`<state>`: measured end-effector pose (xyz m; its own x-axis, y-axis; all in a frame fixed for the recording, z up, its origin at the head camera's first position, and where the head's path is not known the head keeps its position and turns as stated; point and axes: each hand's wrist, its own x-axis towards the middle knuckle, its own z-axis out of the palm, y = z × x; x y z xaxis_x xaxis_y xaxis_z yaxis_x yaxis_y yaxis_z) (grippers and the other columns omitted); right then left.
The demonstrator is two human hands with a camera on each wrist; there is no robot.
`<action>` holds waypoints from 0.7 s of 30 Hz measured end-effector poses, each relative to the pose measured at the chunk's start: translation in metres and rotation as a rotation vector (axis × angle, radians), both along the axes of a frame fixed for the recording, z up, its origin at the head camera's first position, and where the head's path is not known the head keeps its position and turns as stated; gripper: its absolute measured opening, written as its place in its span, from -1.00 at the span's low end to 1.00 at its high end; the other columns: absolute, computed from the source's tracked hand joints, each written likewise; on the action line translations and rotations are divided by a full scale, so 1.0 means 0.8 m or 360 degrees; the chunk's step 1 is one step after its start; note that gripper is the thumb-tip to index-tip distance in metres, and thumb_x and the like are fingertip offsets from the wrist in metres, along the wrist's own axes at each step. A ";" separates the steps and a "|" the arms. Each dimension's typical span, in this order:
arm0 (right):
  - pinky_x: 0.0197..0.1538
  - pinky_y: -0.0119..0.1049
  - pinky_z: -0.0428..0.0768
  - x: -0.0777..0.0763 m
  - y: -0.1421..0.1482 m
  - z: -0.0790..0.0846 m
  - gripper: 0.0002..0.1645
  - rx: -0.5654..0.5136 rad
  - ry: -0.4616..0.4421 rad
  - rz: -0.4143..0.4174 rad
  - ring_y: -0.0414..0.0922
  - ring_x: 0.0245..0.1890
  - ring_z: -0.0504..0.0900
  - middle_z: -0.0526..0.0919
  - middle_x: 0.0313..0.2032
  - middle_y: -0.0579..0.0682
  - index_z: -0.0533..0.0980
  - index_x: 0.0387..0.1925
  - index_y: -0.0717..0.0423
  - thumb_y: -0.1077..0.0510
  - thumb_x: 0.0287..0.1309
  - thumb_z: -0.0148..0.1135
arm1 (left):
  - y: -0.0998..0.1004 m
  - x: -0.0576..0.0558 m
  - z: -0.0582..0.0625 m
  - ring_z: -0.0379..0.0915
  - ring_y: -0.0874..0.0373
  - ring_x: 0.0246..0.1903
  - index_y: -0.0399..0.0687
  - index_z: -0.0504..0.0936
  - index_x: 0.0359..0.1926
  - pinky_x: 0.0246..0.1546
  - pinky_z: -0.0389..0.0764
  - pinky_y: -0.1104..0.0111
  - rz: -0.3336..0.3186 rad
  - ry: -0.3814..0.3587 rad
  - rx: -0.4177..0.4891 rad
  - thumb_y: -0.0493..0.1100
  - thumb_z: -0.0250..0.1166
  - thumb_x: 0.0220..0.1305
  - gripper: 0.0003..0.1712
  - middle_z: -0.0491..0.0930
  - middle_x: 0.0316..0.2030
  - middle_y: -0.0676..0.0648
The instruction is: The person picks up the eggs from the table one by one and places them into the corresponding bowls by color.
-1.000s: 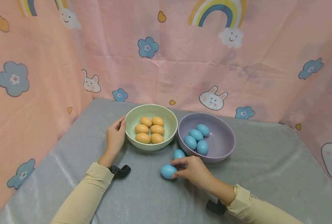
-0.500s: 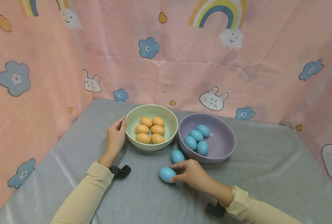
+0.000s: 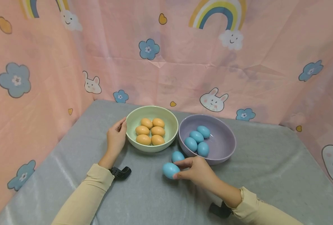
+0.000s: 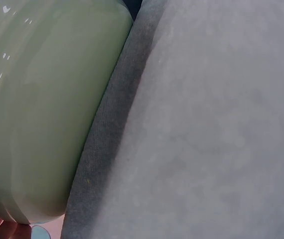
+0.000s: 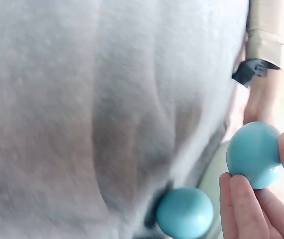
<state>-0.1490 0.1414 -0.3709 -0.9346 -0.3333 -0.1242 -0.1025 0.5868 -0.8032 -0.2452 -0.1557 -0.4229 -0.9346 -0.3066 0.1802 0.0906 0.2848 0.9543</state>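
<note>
In the head view my right hand [image 3: 201,173] pinches a blue egg [image 3: 170,170] between thumb and fingers. The right wrist view shows this held blue egg [image 5: 254,152] apart from the cloth. Another blue egg [image 3: 178,156] lies on the cloth just behind it, in front of the purple bowl [image 3: 223,142]. Several blue eggs [image 3: 196,136] are inside that bowl. My left hand [image 3: 116,139] holds the left side of the pale green bowl [image 3: 170,122], thumb and fingers at its rim. Several orange eggs [image 3: 158,131] lie inside it in paired rows. The left wrist view shows mostly the green bowl's outer wall [image 4: 47,104].
The two bowls stand side by side toward the back of a table with a grey cloth [image 3: 144,200]. A pink patterned curtain [image 3: 177,72] hangs behind and at both sides. A black wrist device [image 3: 121,172] sits on the left wrist, another device [image 3: 220,210] under the right.
The right hand first shifted slightly toward the front left with its blue egg, then back and up to the right. The other loose egg rolled slightly left. The left hand has kept its place.
</note>
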 end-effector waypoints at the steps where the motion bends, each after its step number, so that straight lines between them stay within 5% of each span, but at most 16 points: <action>1: -0.11 -0.31 0.70 0.000 0.001 0.003 -0.50 -0.0007 0.0003 -0.0005 -0.05 0.02 0.71 0.81 -0.17 0.02 0.74 -0.10 0.12 0.05 -0.16 0.62 | 0.000 0.000 0.000 0.41 0.00 0.33 -0.15 0.48 0.34 0.29 0.53 0.19 0.0002 0.0002 -0.0001 -0.05 0.05 0.54 -0.52 0.49 0.31 -0.19; 12: -0.09 -0.31 0.73 -0.004 0.020 0.028 -0.43 -0.0117 -0.0030 -0.0104 -0.06 -0.03 0.75 0.79 -0.12 0.10 0.69 0.00 0.19 0.06 -0.08 0.59 | 0.000 -0.001 0.000 0.43 0.01 0.32 -0.16 0.50 0.32 0.28 0.53 0.20 0.0021 0.0006 -0.0005 -0.06 0.06 0.53 -0.53 0.51 0.30 -0.20; 21: -0.11 -0.46 0.67 -0.012 0.038 0.045 -0.47 -0.0050 0.0094 -0.0196 -0.09 -0.02 0.74 0.79 -0.10 0.05 0.71 -0.01 0.11 -0.01 -0.04 0.56 | 0.000 -0.001 -0.001 0.42 0.01 0.32 -0.15 0.49 0.33 0.28 0.53 0.19 0.0013 0.0010 -0.0010 -0.05 0.05 0.53 -0.53 0.50 0.30 -0.19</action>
